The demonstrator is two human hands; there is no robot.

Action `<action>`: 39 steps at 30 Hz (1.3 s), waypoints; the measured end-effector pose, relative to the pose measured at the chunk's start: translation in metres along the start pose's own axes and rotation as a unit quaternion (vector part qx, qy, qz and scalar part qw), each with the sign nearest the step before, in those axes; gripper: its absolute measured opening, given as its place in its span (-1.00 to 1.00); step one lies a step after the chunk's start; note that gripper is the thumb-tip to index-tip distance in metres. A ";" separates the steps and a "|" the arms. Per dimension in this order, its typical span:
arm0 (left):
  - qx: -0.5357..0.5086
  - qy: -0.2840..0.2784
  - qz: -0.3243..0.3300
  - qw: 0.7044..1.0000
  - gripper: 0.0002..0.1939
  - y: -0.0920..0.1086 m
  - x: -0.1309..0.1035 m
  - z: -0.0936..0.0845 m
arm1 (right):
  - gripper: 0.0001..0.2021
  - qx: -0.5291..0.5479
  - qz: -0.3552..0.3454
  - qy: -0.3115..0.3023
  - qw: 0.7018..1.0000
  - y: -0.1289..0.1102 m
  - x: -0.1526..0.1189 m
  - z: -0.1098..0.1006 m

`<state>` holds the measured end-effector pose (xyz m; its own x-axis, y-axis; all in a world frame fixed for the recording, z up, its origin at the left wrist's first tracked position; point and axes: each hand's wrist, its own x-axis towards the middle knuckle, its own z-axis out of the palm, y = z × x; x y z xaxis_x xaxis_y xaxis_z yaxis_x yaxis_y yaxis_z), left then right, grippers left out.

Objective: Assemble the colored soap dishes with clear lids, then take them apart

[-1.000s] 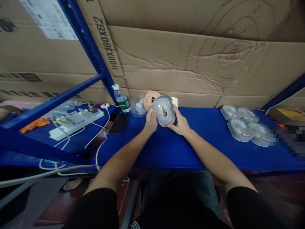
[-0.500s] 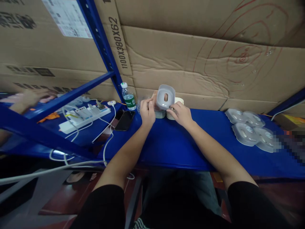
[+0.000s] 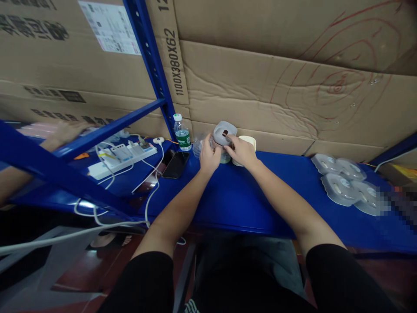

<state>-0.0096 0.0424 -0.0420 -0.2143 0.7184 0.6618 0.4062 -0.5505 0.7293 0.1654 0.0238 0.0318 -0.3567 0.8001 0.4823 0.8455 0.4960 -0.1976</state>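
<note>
A translucent grey lid-like piece (image 3: 224, 129) with an oblong hole is tilted between my two hands near the back of the blue table. My left hand (image 3: 209, 155) grips its left side, and my right hand (image 3: 242, 150) has its fingers on the right edge by the hole. Below the piece, a greenish stack (image 3: 224, 158) is partly hidden by my hands. A cream container (image 3: 249, 141) stands just behind my right hand. Clear plastic pieces (image 3: 198, 145) lie left of my left hand.
A water bottle (image 3: 182, 135) and a black phone (image 3: 176, 164) are at the left, beside a power strip (image 3: 122, 160) with cables. Several clear plastic packs (image 3: 341, 189) lie right. Another person's arm (image 3: 55, 141) reaches in beyond the blue frame (image 3: 148, 52).
The grey piece has come lower and tilted back, and my right fingers have moved over it toward the hole. The whole view has shifted slightly.
</note>
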 end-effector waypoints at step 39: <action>0.102 -0.215 0.275 0.932 -0.57 0.072 -0.046 0.005 | 0.06 -0.055 0.288 -0.149 0.944 0.186 -0.177 -0.099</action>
<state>0.0336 -0.0283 -0.0209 0.4334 0.4799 0.7628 0.5201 -0.8244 0.2232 0.4255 -0.0592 -0.0062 0.0929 0.9940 0.0573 0.9635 -0.0752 -0.2569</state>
